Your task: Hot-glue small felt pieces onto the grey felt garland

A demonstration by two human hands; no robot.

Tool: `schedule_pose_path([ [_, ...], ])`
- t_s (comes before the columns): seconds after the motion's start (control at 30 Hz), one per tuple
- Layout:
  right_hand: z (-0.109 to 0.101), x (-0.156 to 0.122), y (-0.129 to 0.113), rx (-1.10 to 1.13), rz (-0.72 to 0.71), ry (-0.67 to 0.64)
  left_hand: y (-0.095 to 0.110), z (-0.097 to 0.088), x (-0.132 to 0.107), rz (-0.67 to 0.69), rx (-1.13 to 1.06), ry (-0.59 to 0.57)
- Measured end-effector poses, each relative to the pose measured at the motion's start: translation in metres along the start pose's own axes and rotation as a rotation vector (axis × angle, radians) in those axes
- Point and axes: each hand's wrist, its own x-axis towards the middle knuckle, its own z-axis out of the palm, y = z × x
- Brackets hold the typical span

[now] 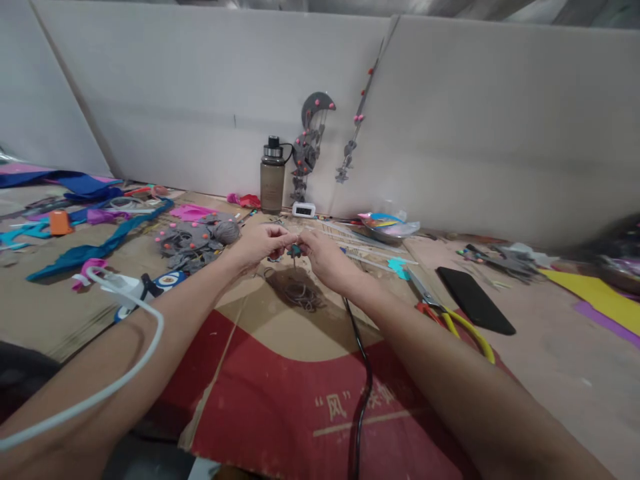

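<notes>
Both my arms reach forward over a cardboard sheet [280, 333] with a red print. My left hand [263, 241] and my right hand [323, 257] meet at the middle, fingers pinched together on a small teal felt piece [295, 251] held just above the cardboard. Below them lies a loose tangle of brown string [297, 290]. A strand seems to hang from the felt piece toward that tangle, too thin to be sure.
Scissors with yellow and red handles [453, 317] and a black phone [475, 300] lie to the right. A black cable [363, 387] runs toward me. A bottle [273, 177], a small clock [303, 209], grey felt scraps [193, 241], blue strips [100, 247] and a white cable [125, 360] sit left and behind.
</notes>
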Motion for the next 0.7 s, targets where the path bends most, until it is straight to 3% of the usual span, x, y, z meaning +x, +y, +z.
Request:
schedule_pose_path([
  [0.1, 0.004, -0.002, -0.001, -0.012, 0.004, 0.054, 0.006, 0.001, -0.003, -0.003, 0.036, -0.02],
  [0.33, 0.005, -0.003, -0.004, 0.183, 0.175, 0.179, 0.008, 0.004, -0.004, -0.048, 0.013, -0.019],
  [0.43, 0.013, -0.004, -0.004, 0.445, 0.297, 0.247, 0.006, 0.004, -0.003, -0.071, -0.001, 0.052],
  [0.57, 0.031, -0.005, -0.01, 0.828, 0.446, 0.214, 0.006, 0.004, -0.001, -0.082, -0.077, 0.197],
  [0.7, 0.04, -0.006, -0.015, 0.93, 0.472, 0.188, 0.01, 0.006, -0.002, -0.079, -0.142, 0.28],
])
